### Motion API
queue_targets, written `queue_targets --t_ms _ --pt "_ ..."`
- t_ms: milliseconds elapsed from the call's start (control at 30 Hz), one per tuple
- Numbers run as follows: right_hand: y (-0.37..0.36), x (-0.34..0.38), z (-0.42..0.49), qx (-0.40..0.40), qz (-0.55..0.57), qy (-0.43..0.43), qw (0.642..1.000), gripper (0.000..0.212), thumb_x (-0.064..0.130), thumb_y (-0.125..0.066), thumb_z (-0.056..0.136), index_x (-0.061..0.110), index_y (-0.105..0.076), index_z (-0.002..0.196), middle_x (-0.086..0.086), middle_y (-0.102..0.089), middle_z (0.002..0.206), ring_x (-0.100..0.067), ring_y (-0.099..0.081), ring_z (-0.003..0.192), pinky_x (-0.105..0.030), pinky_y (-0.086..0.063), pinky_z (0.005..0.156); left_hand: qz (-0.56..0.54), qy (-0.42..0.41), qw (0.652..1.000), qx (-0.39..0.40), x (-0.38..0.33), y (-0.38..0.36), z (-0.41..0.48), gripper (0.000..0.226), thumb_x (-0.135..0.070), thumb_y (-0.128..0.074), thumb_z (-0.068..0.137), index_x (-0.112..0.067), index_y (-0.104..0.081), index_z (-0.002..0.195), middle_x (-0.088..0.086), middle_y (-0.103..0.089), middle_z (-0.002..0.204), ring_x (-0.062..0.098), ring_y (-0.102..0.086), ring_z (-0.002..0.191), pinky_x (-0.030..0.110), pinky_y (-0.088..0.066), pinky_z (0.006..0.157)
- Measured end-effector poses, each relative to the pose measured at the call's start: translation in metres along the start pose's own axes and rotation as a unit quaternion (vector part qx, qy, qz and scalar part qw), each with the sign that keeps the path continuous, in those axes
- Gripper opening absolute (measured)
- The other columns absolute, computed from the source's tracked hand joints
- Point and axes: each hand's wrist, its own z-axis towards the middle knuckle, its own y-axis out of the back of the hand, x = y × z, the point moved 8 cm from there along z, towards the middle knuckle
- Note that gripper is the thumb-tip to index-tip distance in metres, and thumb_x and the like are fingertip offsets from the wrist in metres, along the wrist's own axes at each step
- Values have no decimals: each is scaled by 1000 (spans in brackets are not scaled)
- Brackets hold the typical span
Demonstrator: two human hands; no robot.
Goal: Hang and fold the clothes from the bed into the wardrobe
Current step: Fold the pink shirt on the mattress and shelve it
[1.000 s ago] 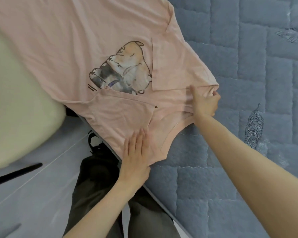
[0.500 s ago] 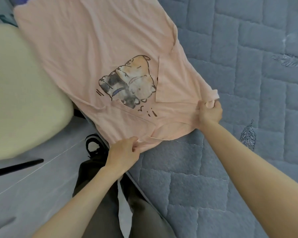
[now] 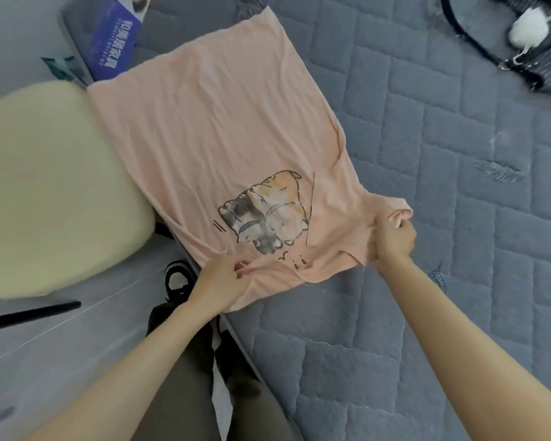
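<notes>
A pink T-shirt [image 3: 210,128] with a cartoon animal print [image 3: 268,214] lies spread on the grey quilted bed [image 3: 442,202], its sleeves folded in over the front. The hem points away from me and the neck end is nearest. My left hand [image 3: 223,278] pinches the near left shoulder edge at the bed's edge. On the right shoulder, my right hand [image 3: 395,237] is closed on bunched fabric, lifting it slightly.
A cream padded chair [image 3: 51,192] stands left of the bed, touching the shirt's edge. A blue printed box [image 3: 115,43] sits at the bed's far left corner. A black and white striped garment with straps [image 3: 522,36] lies at the far right. My dark trousers and a black shoe [image 3: 178,278] are below.
My left hand went from lying flat on the shirt to pinching its near edge. Both hands pulled the neck end up and inward, and more of the shirt's hem end has come into view.
</notes>
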Motion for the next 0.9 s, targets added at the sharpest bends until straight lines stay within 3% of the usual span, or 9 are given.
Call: queue_targets --t_ms 67,200,267,400,500,567,667,767,900 --pt "-28 23 0 45 34 -12 998 26 35 -55 89 13 -58 102 -1 -59 94 -21 -54 90 -34 -45 76 -8 8 999 -41 6 35 10 26 -18 -59 88 -26 -67 111 -9 -62 89 15 -60 90 20 -37 62" --pt "-89 80 -1 103 62 -11 993 13 21 -54 86 14 -58 96 0 -55 83 -21 -52 82 -27 -40 59 -13 28 995 -97 26 96 38 20 -14 -56 90 -14 -67 106 7 -68 96 27 -61 97 27 -37 70" --pt "-118 112 -1 133 69 -2 989 28 24 -52 84 11 -59 107 0 -53 83 -20 -52 79 -27 -43 57 -9 23 992 -126 32 122 54 21 -10 -50 92 -15 -66 106 5 -66 98 27 -60 99 25 -35 71" --pt "-177 132 -4 262 183 -35 947 46 35 -59 90 21 -48 132 2 -53 116 -18 -60 101 -37 -58 82 -8 48 973 -226 48 162 76 51 -5 -44 93 -15 -39 143 12 -46 140 28 -43 127 34 -35 103" --pt "-177 120 -2 202 -15 128 971 46 26 -55 93 22 -45 138 2 -49 134 -16 -50 121 -27 -44 95 46 -1 956 -291 38 161 77 54 1 -50 86 -5 -42 139 18 -45 138 34 -39 128 42 -30 108" --pt "-179 103 -1 180 -181 243 936 46 20 -53 92 20 -48 138 -3 -46 142 -21 -42 130 -31 -34 107 66 -92 958 -265 18 130 74 55 0 -55 82 -7 -46 135 15 -47 137 31 -40 126 42 -30 107" --pt "-178 57 14 192 -341 190 900 54 27 -51 91 35 -39 143 -2 -13 160 -29 -10 145 -56 -14 116 139 -155 971 -117 4 50 72 80 -32 -59 85 -31 -14 151 -4 -13 159 15 -8 144 52 -13 114" --pt "-168 39 24 164 -322 175 916 56 32 -52 90 44 -34 143 7 3 161 -27 3 146 -60 -14 114 270 -104 957 -37 28 -8 74 106 -55 -55 80 -42 29 142 -4 35 153 24 28 142 59 7 111" --pt "-143 38 28 -1 -177 161 971 59 25 -62 84 28 -40 138 -7 -16 153 -34 -20 131 -34 -30 95 316 -16 947 -60 54 -12 78 116 -46 -61 75 -29 32 144 9 36 152 34 32 140 62 11 112"
